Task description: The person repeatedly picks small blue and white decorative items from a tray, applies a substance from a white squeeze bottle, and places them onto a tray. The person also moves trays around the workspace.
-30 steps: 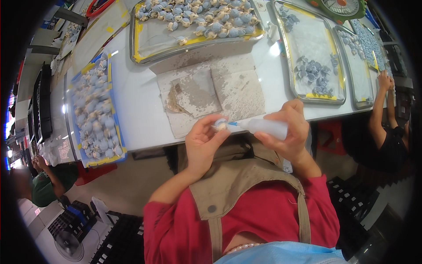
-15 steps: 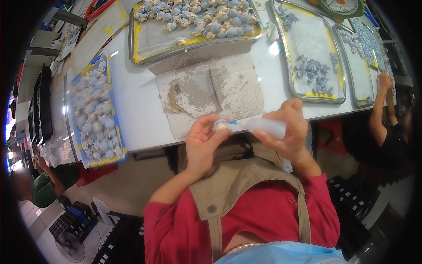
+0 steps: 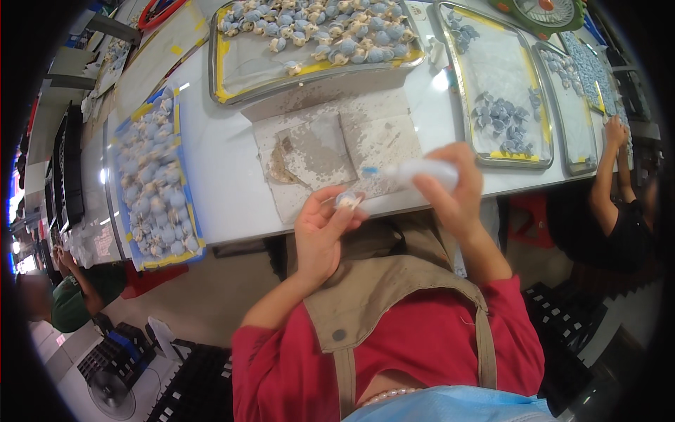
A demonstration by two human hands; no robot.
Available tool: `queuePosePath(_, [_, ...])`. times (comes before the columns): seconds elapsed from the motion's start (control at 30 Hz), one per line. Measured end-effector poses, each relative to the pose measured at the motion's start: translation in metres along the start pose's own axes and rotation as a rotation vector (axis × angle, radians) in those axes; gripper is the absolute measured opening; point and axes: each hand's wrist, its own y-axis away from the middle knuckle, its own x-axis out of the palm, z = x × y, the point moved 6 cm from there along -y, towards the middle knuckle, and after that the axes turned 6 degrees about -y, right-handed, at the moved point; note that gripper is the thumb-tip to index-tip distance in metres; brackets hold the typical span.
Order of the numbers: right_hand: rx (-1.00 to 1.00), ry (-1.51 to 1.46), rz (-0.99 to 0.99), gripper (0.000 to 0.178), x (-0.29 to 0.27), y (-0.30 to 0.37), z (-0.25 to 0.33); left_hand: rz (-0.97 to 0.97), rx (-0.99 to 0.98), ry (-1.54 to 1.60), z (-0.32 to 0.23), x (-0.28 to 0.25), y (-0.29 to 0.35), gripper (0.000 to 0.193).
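Observation:
Between the thumb and fingers of my left hand (image 3: 325, 224) is a small blue and cream figurine (image 3: 347, 200), held near the table's front edge. My right hand (image 3: 455, 191) is wrapped round a white squeeze bottle (image 3: 423, 171) with a blue tip, which lies level and points left. The bottle is smeared by motion, and its tip is apart from the figurine, above and to the right of it. Beneath both hands lies a stained, unfolded sheet of cardboard (image 3: 383, 133) on the white table.
A metal tray (image 3: 253, 79) of similar figurines stands at the back. A blue tray (image 3: 184, 204) of them is at the left. On the right, another metal tray (image 3: 485, 67) holds small grey-blue pieces, beside a green fan (image 3: 545, 14). Co-workers sit at both sides.
My right hand has lifted the bottle up and away from the figurine; the tip was at the figurine before. My left hand holds the figurine in nearly the same place.

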Motion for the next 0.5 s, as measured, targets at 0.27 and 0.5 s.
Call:
queuePosePath(0.27, [0.032, 0.153, 0.096, 0.018, 0.039, -0.031, -0.026, 0.495, -0.001, 0.352, -0.02, 0.019, 0.007, 0.041])
queuePosePath(0.5, [-0.027, 0.431, -0.167, 0.011, -0.054, -0.078, -0.052, 0.427, -0.046, 0.259, -0.011, 0.019, 0.004, 0.039])
